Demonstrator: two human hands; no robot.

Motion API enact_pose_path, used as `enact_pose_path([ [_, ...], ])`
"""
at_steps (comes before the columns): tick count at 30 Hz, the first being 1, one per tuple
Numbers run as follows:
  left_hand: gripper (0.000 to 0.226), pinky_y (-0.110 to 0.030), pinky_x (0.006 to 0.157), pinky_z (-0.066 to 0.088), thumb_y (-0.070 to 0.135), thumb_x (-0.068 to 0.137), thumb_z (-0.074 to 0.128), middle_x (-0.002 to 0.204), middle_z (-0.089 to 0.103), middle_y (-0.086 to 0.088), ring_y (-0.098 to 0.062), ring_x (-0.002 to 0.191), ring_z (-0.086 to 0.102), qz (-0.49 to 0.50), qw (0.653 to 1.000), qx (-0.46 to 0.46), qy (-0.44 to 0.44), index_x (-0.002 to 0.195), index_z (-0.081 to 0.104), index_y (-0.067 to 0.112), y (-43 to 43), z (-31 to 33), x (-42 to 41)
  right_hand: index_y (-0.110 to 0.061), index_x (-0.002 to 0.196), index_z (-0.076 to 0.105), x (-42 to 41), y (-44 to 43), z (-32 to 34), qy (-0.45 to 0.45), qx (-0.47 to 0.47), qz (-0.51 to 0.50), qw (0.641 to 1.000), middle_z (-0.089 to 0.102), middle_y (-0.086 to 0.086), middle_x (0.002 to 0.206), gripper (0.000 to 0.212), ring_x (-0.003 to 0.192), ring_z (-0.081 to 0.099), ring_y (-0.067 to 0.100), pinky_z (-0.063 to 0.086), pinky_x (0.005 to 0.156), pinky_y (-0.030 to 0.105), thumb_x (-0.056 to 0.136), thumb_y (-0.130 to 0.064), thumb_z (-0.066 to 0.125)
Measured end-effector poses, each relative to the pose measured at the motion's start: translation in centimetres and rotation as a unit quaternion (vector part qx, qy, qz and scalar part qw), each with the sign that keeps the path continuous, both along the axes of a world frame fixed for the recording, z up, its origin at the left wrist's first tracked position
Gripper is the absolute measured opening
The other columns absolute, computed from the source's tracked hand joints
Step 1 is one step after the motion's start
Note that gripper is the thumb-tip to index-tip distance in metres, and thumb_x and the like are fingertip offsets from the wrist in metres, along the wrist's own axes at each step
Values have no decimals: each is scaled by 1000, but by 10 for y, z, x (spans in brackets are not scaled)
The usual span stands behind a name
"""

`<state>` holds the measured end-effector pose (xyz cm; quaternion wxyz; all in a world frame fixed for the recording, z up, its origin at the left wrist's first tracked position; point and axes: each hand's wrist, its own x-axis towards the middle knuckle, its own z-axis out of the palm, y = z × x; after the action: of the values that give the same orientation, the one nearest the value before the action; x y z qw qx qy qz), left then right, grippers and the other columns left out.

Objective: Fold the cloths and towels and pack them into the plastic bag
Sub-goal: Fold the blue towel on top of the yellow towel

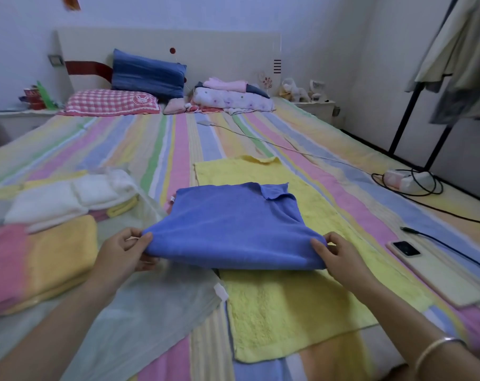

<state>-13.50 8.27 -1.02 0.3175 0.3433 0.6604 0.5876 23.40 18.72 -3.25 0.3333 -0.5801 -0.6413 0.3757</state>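
Left hand (125, 253) and right hand (336, 255) each pinch a near corner of the blue cloth (233, 226), thumbs on top, its near edge raised just above the yellow towel (288, 303) spread on the bed (178, 138). For a clean fold, keep both corners level and taut, land them square on the far edge, and first flatten the turned-over far right corner. The plastic bag (140, 312) lies just left, by the folded towels (60, 243)

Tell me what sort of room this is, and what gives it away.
Most likely a home bedroom: a wide striped bedsheet, pillows against the headboard, and clothes hanging on a rack. The left hand and right hand grip a blue towel above the sheet.
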Motion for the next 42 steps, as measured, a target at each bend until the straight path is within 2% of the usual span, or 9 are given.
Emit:
enact_pose_path([
  [10, 35, -19, 39, 37, 18, 89, 67, 39, 55, -7, -15, 32, 50, -39, 963, -147, 224, 60, 56, 3, -50, -11, -7, -17, 51, 38, 27, -39, 7, -338, 107, -59, 933, 41, -4, 46, 62, 47, 41, 14, 24, 47, 27, 88, -66, 42],
  [14, 36, -27, 45, 31, 20, 86, 68, 36, 47, 2, -7, 29, 39, -91, 899, -259, 340, 55, 60, 5, -64, -25, -8, -16, 52, 39, 39, -49, 7, -449, 61, -100, 886, 49, -5, 53, 65, 53, 49, 19, 28, 49, 26, 90, -68, 30],
  [17, 30, -29, 55, 41, 35, 78, 73, 57, 65, -1, -15, 54, 59, -64, 868, -299, 391, 64, 61, 11, -64, -29, -11, -20, 65, 52, 40, -48, 8, -500, 65, -94, 858, 59, -4, 71, 55, 70, 58, 22, 36, 56, 27, 93, -63, 32],
  [21, 38, -41, 76, 52, 43, 77, 72, 108, 63, -5, -33, 95, 65, 51, 830, -215, 511, 104, 56, 20, -50, -21, 11, -28, 118, 56, 21, -34, 1, -425, 145, -20, 893, 60, -5, 120, 35, 113, 53, 21, 45, 83, 34, 96, -50, 40],
  [24, 34, -45, 82, 51, 31, 82, 63, 116, 58, -9, -34, 102, 61, 5, 832, -39, 554, 111, 59, 14, -21, -22, 42, -33, 145, 36, -10, -25, -12, -369, 145, 119, 910, 25, -4, 157, 69, 146, 16, 17, 16, 117, 33, 89, -68, 15],
  [27, 50, -43, 102, 42, 41, 86, 41, 139, 52, -7, -25, 124, 51, -107, 811, 22, 575, 124, 59, 14, 7, -34, 71, -42, 151, 10, -28, -21, -32, -393, 105, 214, 888, -6, -11, 161, 113, 147, -14, 10, -10, 119, 34, 55, -85, -30],
  [31, 62, -38, 116, 23, 49, 90, 27, 150, 42, -6, -22, 136, 44, -223, 744, -46, 628, 138, 52, 18, 26, -62, 83, -37, 153, -4, -5, 5, -44, -462, 20, 104, 881, -14, -9, 160, 83, 147, -18, 16, -12, 118, 44, 80, -77, -5],
  [36, 58, -34, 90, 46, 50, 89, 19, 116, 65, 5, -18, 107, 61, -202, 746, -97, 627, 116, 63, 26, 48, -48, 89, -24, 154, -2, -8, 50, -39, -429, 30, 20, 902, -12, 0, 161, 75, 148, -12, 22, -6, 119, 45, 93, -64, 12],
  [42, 27, -33, 60, 39, 33, 94, 41, 81, 58, 3, -20, 78, 57, -148, 755, -148, 622, 80, 55, 16, 105, -33, 87, -29, 154, 11, -42, 106, -35, -392, 164, 174, 888, 11, -11, 161, 67, 148, 2, 5, -6, 120, 37, 94, -59, 10],
])
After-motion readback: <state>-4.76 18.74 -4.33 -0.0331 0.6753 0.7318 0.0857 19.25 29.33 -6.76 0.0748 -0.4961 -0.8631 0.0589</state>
